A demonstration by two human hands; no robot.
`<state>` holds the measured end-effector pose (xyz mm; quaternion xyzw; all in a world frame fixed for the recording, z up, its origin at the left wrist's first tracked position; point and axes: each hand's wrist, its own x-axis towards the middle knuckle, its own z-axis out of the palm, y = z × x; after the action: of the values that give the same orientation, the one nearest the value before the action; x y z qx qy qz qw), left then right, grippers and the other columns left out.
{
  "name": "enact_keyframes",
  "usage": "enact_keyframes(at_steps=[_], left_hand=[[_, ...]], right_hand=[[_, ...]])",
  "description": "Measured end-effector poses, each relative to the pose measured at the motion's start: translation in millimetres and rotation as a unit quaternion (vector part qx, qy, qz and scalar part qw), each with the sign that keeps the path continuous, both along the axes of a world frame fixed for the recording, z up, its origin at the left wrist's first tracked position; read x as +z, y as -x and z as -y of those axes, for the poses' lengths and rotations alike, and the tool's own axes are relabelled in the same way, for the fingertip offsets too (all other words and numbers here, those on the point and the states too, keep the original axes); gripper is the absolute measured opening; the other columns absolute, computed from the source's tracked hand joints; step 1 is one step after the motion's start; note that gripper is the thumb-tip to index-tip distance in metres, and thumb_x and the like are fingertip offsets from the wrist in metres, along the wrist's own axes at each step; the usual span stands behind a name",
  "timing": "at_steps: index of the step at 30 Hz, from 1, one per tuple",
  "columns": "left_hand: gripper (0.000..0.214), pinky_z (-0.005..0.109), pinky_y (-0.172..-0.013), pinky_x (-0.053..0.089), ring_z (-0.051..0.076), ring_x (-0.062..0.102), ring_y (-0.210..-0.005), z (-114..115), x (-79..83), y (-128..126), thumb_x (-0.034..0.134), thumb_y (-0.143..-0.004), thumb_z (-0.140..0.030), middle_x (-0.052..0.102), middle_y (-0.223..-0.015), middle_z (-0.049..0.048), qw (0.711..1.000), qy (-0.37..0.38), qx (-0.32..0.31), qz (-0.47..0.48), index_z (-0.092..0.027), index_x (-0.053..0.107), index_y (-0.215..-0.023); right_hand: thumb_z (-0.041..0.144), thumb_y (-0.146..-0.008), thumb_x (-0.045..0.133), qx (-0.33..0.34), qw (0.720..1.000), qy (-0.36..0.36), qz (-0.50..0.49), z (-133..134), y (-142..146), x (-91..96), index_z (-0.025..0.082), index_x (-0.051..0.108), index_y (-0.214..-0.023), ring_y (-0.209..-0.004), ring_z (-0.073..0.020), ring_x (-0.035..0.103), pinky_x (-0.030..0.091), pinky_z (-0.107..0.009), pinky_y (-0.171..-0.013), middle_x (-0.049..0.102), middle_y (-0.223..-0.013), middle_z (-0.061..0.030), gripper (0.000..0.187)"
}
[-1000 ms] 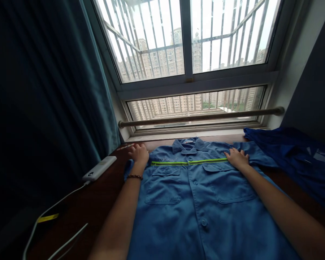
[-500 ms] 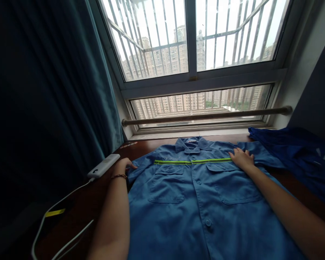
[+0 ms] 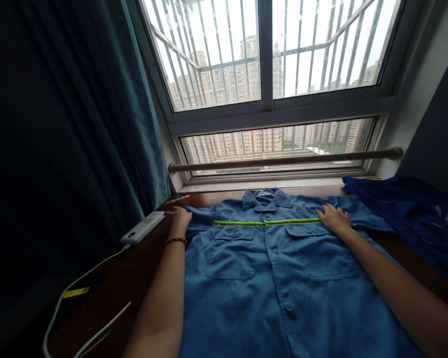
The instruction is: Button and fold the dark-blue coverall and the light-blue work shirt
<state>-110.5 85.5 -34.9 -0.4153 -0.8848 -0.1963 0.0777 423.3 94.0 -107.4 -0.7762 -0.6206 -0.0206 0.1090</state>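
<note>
A blue short-sleeved work shirt lies front side up, buttoned, with two chest pockets and a yellow-green stripe across the chest. Its collar points toward the window. At the end of the left-hand sleeve is my left hand, thumb against the cloth and fingers partly hidden; it appears to pinch the sleeve edge. My right hand rests palm down with fingers spread on the shirt, at the right end of the stripe near the other sleeve.
Left of the shirt, a white power bank with a white cable lies on the dark brown wooden surface, near a yellow strip. Dark blue cloth lies at right. A curtain hangs left; a rail crosses the window.
My left hand has moved up and slightly right, toward the window. The sleeve beside it has shifted the same way and lies straighter outward. My right hand has stayed in place.
</note>
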Motion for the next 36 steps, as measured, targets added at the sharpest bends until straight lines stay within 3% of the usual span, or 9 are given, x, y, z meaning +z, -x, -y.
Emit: enact_keyframes(at_steps=[3,6,11,16,19,23,29,32,36], left_hand=[[0.061,0.049,-0.090,0.035,0.041,0.032,-0.120,-5.2,-2.3,-23.5,0.052,-0.075,-0.034,0.032,-0.128,0.0329,0.999,-0.026,-0.018,-0.041,0.005,0.038,-0.120],[0.047,0.047,-0.100,0.023,0.032,0.020,-0.129,-7.7,-11.7,-61.1,0.040,-0.082,-0.032,0.032,-0.135,0.0215,0.982,-0.047,-0.138,-0.117,-0.005,0.042,-0.121],[0.048,0.044,-0.105,0.015,0.025,0.022,-0.129,-11.5,-45.6,-109.3,0.028,-0.087,-0.041,0.034,-0.138,0.0078,0.934,0.063,-0.338,-0.094,-0.018,0.042,-0.127],[0.067,0.055,-0.101,0.015,0.032,0.017,-0.130,-19.0,-59.4,-97.7,0.023,-0.077,-0.066,0.022,-0.144,0.0020,0.959,0.127,-0.253,-0.003,-0.030,0.034,-0.132],[0.068,0.054,-0.102,0.014,0.032,0.016,-0.130,-21.8,-58.5,-88.1,0.022,-0.077,-0.067,0.022,-0.144,0.0014,0.960,0.127,-0.249,-0.002,-0.030,0.033,-0.133],[0.064,0.049,-0.102,0.019,0.030,0.024,-0.128,-20.6,-59.4,-74.3,0.022,-0.081,-0.060,0.033,-0.139,0.0069,0.968,0.096,-0.233,-0.014,-0.022,0.041,-0.129],[0.062,0.055,-0.099,0.019,0.032,0.022,-0.128,-19.5,-60.4,-44.0,0.021,-0.082,-0.056,0.029,-0.141,0.0114,0.988,0.094,-0.123,0.007,-0.019,0.043,-0.127],[0.066,0.057,-0.099,0.017,0.031,0.018,-0.130,-21.1,-58.5,-37.3,0.022,-0.080,-0.058,0.022,-0.143,0.0105,0.981,0.124,-0.149,0.007,-0.020,0.035,-0.132],[0.069,0.054,-0.101,0.017,0.029,0.015,-0.131,-21.1,-58.9,-31.7,0.021,-0.079,-0.061,0.019,-0.145,0.0088,0.970,0.143,-0.196,-0.005,-0.019,0.031,-0.134]], right_hand=[[0.061,-0.083,0.018,-0.025,0.999,0.022,-0.029,-1.7,-8.6,1.3,0.026,0.042,-0.127,-0.120,-0.0357,0.028,0.022,-0.059,-0.093,0.031,-0.139,-0.0053,0.061],[0.063,-0.082,0.014,-0.014,0.998,0.036,-0.039,-6.4,-26.8,-1.9,0.032,0.036,-0.131,-0.122,-0.0380,0.025,0.021,-0.062,-0.092,0.024,-0.143,-0.0016,0.062],[0.060,-0.083,0.016,0.050,0.997,0.048,-0.021,-14.3,-60.1,-11.8,0.033,0.024,-0.136,-0.124,-0.0336,0.024,0.019,-0.058,-0.096,0.021,-0.144,0.0016,0.059],[0.056,-0.084,0.023,-0.064,0.998,-0.018,-0.005,-8.8,-70.5,-7.0,0.022,0.038,-0.130,-0.117,-0.0346,0.034,0.025,-0.057,-0.091,0.037,-0.134,-0.0105,0.059],[0.047,-0.082,0.034,-0.144,0.989,-0.040,-0.001,-4.7,-71.7,5.6,0.014,0.051,-0.116,-0.110,-0.0370,0.039,0.025,-0.058,-0.089,0.048,-0.120,-0.0173,0.050],[0.049,-0.079,0.039,-0.231,0.971,-0.022,-0.050,-0.2,-80.4,15.3,0.012,0.052,-0.115,-0.114,-0.0427,0.033,0.021,-0.063,-0.088,0.047,-0.118,-0.0211,0.054],[0.057,-0.082,0.022,-0.140,0.987,-0.056,-0.049,8.2,-101.7,-6.3,0.014,0.050,-0.117,-0.121,-0.0375,0.023,0.021,-0.059,-0.092,0.043,-0.127,-0.0144,0.062],[0.054,-0.082,0.027,-0.126,0.991,-0.045,-0.025,7.3,-106.6,-10.7,0.016,0.053,-0.114,-0.119,-0.0369,0.025,0.024,-0.056,-0.091,0.044,-0.127,-0.0114,0.056],[0.046,-0.078,0.041,-0.154,0.987,-0.042,-0.005,6.4,-100.0,-2.2,0.007,0.058,-0.105,-0.108,-0.0363,0.038,0.034,-0.046,-0.084,0.053,-0.109,-0.0187,0.050]])
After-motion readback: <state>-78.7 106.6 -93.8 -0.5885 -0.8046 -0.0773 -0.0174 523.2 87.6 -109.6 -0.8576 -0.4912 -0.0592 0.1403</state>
